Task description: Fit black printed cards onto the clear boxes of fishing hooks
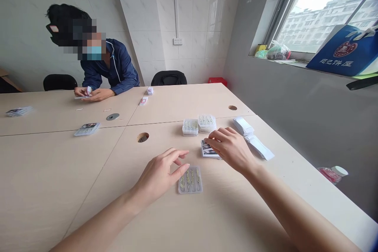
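A flat clear plastic box point(190, 181) lies on the table in front of me, with dark hooks and yellow-green line in its narrow compartments. My left hand point(161, 173) hovers at its upper left edge, thumb and fingers apart, holding nothing. Farther off is a small stack of black-and-white printed cards point(208, 150). My right hand point(228, 145) reaches over that stack with bent, separated fingers; whether the fingertips touch the top card I cannot tell. Behind the cards stand two piles of similar clear boxes point(190, 127).
White paper slips point(260, 147) lie in piles at the right. Across the table point(141, 189) a person point(110, 67) in a blue jacket handles small items. More boxes point(87, 129) rest at the left. A round cable hole point(143, 137) opens in the tabletop. A bottle point(333, 174) is beyond the right edge.
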The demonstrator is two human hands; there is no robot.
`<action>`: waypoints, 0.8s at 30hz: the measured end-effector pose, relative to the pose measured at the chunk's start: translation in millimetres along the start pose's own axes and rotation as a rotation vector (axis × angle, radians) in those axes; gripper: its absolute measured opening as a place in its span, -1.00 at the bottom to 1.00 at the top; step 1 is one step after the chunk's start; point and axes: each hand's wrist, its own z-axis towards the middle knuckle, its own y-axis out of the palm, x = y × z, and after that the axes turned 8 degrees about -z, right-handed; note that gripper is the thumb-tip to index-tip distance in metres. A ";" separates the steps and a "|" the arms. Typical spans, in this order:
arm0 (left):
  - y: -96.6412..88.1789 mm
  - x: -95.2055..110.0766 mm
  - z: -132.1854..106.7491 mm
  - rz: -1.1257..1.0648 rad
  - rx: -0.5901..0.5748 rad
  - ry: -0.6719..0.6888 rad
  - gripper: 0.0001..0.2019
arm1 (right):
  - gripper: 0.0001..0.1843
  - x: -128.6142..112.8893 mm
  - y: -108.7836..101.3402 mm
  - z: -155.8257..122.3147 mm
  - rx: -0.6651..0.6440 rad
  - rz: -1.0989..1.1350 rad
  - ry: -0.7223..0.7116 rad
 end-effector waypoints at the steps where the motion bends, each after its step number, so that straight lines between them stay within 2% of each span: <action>1: 0.4 1.3 -0.6 -0.035 -0.002 -0.002 -0.68 | -0.71 -2.5 -2.9 0.2 0.028 -0.008 -0.005; 7: 1.9 3.8 -0.1 -0.224 -0.030 -0.040 -0.60 | -0.69 -18.0 -17.0 2.0 0.094 -0.001 -0.089; 11: 2.9 -2.5 3.7 -0.235 0.031 -0.047 -0.64 | -0.71 -22.0 -20.3 4.4 0.128 0.030 -0.083; 15: 3.1 -4.8 5.2 -0.170 0.136 -0.005 -0.65 | -0.76 -30.6 -22.8 6.1 0.192 0.216 -0.045; 18: 3.7 -6.2 5.5 -0.133 0.125 0.034 -0.62 | -0.76 -33.8 -23.7 6.4 0.231 0.349 -0.029; 22: 8.0 -11.3 5.3 -0.126 0.086 0.032 -0.65 | -0.75 -27.5 -24.5 6.3 0.194 0.346 0.054; 24: 10.6 -11.4 4.0 -0.149 0.073 0.013 -0.59 | -0.74 -26.0 -25.4 6.3 0.159 0.331 0.071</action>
